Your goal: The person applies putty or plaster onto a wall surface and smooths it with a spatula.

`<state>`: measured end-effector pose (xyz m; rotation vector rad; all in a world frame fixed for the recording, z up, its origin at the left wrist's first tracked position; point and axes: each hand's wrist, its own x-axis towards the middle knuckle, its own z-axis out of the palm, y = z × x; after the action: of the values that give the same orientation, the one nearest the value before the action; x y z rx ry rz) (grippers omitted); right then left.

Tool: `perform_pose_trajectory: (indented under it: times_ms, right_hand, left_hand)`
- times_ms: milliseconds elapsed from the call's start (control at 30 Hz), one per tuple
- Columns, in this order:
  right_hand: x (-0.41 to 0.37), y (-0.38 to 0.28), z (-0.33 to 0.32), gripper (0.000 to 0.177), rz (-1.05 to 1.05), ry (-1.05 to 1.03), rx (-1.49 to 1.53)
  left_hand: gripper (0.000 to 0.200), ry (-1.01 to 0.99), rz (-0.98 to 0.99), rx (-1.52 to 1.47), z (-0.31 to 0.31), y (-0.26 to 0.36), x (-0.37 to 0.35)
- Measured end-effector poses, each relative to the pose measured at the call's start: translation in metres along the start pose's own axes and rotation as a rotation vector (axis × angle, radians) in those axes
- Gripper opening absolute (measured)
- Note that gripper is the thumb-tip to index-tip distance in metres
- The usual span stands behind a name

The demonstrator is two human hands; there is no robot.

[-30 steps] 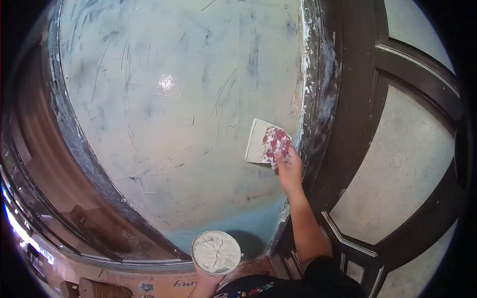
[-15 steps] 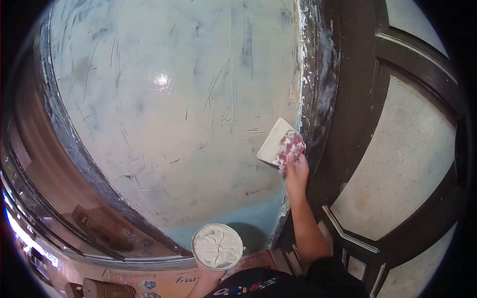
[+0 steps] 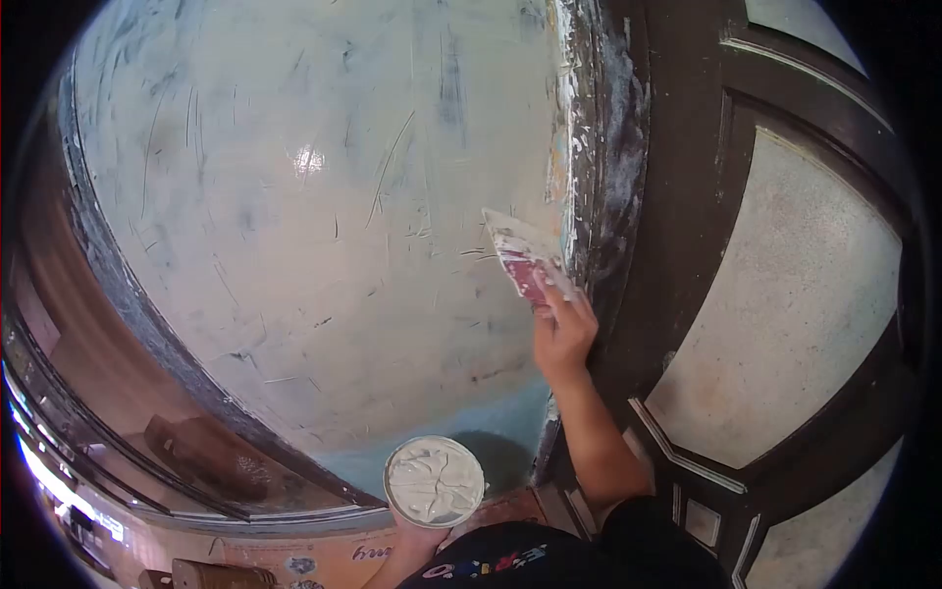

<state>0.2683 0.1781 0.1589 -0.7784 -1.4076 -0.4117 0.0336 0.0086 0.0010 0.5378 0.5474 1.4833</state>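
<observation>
Hands are well apart. Big pale plastered wall (image 3: 294,245), dark wooden door frame (image 3: 677,196) at its right. My left hand (image 3: 412,545) grips a round tub of white filler (image 3: 435,481) from below; right hand (image 3: 561,339) is clamped on a red-handled putty knife (image 3: 520,255), blade against the wall's right edge.

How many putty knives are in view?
1. The putty knife is in the right hand, blade against the plastered wall by the door frame. The left hand carries only the filler tub. Others may lie out of view.
</observation>
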Motion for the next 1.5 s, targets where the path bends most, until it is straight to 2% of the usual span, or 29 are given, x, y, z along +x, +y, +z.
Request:
perform_pose_trajectory:
  times_ms: [33, 100, 133, 167, 233, 267, 300, 367, 400, 533, 633, 667, 700, 733, 767, 800, 833, 900, 933, 967, 1033, 1100, 1167, 1267, 1300, 1367, 1400, 1433, 1500]
  right_hand:
    - [-0.01, 0.0, 0.005, 0.044, 0.001, 0.002, -0.004]
    - [-0.036, -0.001, 0.012, 0.043, 0.023, -0.128, -0.025]
    - [-0.051, -0.001, 0.011, 0.043, 0.018, -0.146, -0.04]
    - [-0.06, 0.0, 0.009, 0.043, 0.012, -0.143, -0.038]
    - [-0.067, 0.002, 0.004, 0.043, -0.03, -0.121, -0.058]
    - [-0.064, 0.007, 0.004, 0.041, -0.049, -0.092, -0.027]
    - [-0.056, 0.007, 0.005, 0.041, -0.047, -0.096, -0.023]
    - [-0.037, 0.005, 0.005, 0.041, -0.022, -0.09, -0.02]
    - [-0.032, 0.009, 0.009, 0.041, -0.033, -0.112, -0.039]
    - [-0.061, 0.022, 0.012, 0.043, -0.052, -0.179, -0.071]
    - [-0.071, 0.016, -0.001, 0.043, -0.062, -0.09, -0.01]
    - [-0.069, 0.016, -0.004, 0.042, -0.022, -0.077, 0.038]
    - [-0.067, 0.015, -0.003, 0.042, -0.017, -0.082, 0.04]
    - [-0.064, 0.014, 0.0, 0.037, 0.123, -0.051, 0.132]
    - [-0.059, 0.012, 0.003, 0.031, 0.262, -0.018, 0.221]
    - [-0.044, -0.001, 0.005, 0.014, 0.464, 0.057, 0.467]
    - [-0.036, -0.001, 0.002, 0.014, 0.47, 0.056, 0.464]
    - [-0.02, 0.0, -0.004, 0.014, 0.583, 0.12, 0.567]
    - [-0.009, -0.008, -0.01, 0.018, 0.603, 0.126, 0.613]
    - [-0.008, -0.007, -0.011, 0.018, 0.601, 0.126, 0.614]
    - [-0.009, -0.001, -0.017, 0.019, 0.689, 0.134, 0.618]
    - [-0.016, 0.007, -0.008, 0.021, 0.655, 0.134, 0.629]
    - [-0.02, 0.007, 0.005, 0.021, 0.785, 0.069, 0.801]
    - [-0.029, 0.009, 0.018, 0.021, 0.814, 0.055, 0.84]
    - [-0.03, 0.009, 0.018, 0.021, 0.816, 0.085, 0.821]
    - [-0.041, 0.019, 0.019, 0.021, 0.802, 0.085, 0.823]
    - [-0.045, 0.02, 0.016, 0.021, 0.802, 0.082, 0.821]
    - [-0.049, 0.02, 0.014, 0.021, 0.807, 0.079, 0.82]
    - [-0.052, 0.019, 0.01, 0.02, 0.76, 0.059, 0.75]
  left_hand:
    - [0.049, -0.007, 0.033, 0.152, -0.001, -0.001, -0.001]
    - [0.054, -0.012, 0.059, 0.201, -0.018, -0.011, 0.0]
    - [0.063, -0.016, 0.089, 0.249, -0.019, -0.012, 0.003]
    - [0.063, -0.019, 0.095, 0.246, -0.02, -0.012, 0.004]
    - [0.065, 0.017, -0.074, -0.221, -0.012, -0.008, 0.004]
    - [0.067, 0.038, -0.118, -0.297, -0.015, -0.009, 0.007]
    - [0.067, 0.044, -0.116, -0.298, -0.02, -0.012, 0.009]
    - [0.068, 0.027, -0.023, 0.008, -0.028, -0.018, 0.005]
    - [0.069, 0.031, -0.133, -0.283, -0.012, -0.009, 0.002]
    - [0.067, 0.037, -0.134, -0.289, -0.019, -0.013, 0.002]
    - [0.064, 0.043, -0.053, -0.162, -0.018, -0.012, 0.005]
    - [0.064, -0.01, 0.065, 0.275, -0.018, -0.011, 0.002]
    - [0.064, -0.003, 0.062, 0.277, -0.008, -0.005, -0.001]
    - [0.06, 0.046, -0.087, -0.159, 0.009, 0.005, -0.002]
    - [0.074, 0.095, -0.232, -0.595, 0.018, 0.01, -0.003]
    - [0.071, 0.088, -0.029, -0.042, -0.004, -0.007, -0.002]
    - [0.071, 0.092, -0.033, -0.041, 0.004, -0.007, -0.006]
    - [0.074, 0.001, 0.096, 0.144, 0.017, -0.002, -0.01]
    - [0.064, -0.151, 0.354, 0.871, 0.01, 0.001, -0.009]
    - [0.064, -0.152, 0.356, 0.869, 0.011, 0.002, -0.008]
    - [0.055, -0.015, -0.144, -0.423, 0.023, 0.008, -0.009]
    - [0.052, -0.009, -0.134, -0.392, 0.011, -0.001, -0.005]
    - [0.051, -0.01, -0.019, -0.017, -0.001, -0.006, -0.005]
    - [0.05, 0.009, -0.027, 0.099, -0.003, -0.005, -0.005]
    - [0.05, 0.003, -0.024, 0.101, -0.005, -0.005, -0.003]
    - [0.067, 0.018, -0.103, -0.209, -0.013, -0.007, 0.001]
    - [0.068, -0.078, 0.08, 0.343, -0.013, -0.006, -0.003]
    - [0.068, -0.074, 0.078, 0.342, -0.012, -0.006, -0.005]
    - [0.069, 0.065, -0.105, -0.205, -0.009, -0.005, -0.002]
